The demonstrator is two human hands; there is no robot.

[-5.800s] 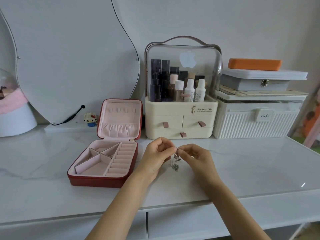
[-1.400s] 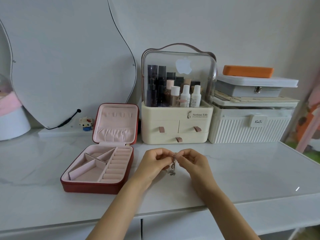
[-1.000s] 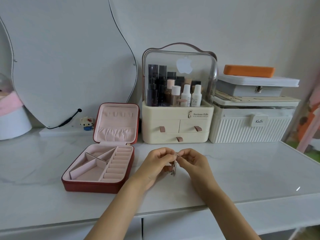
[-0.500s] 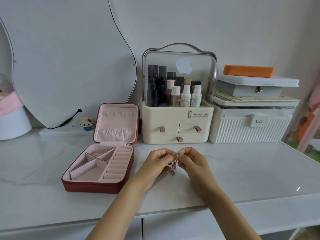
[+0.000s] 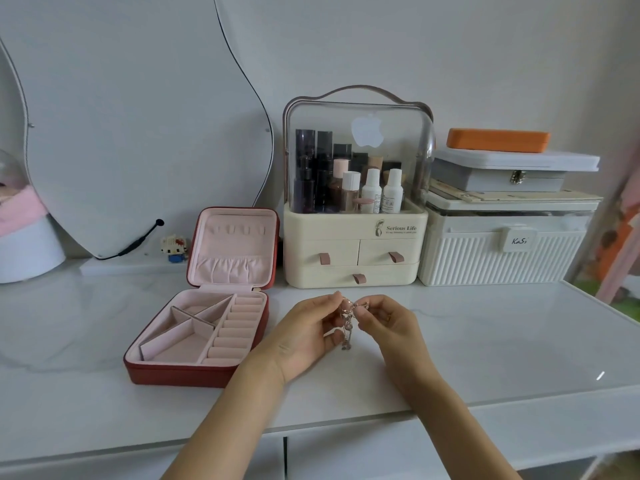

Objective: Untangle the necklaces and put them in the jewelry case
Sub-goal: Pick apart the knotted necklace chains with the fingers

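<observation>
Necklaces, a small rose-gold knotted bunch of fine chain, hanging in much the same clump as a moment ago between both hands above the white marble tabletop, so untangling judged barely advanced. Pinched at the top by left hand and right hand, each grip curled tight on the chain. Just left, open red jewelry case with pink lining holding no chain.

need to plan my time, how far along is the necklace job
Done: the jewelry case lies open, lid up. In hand: left hand and right hand pinch the tangled necklaces above the table. Left: separating the chains and laying them in the case, whose compartments show no jewelry.
</observation>
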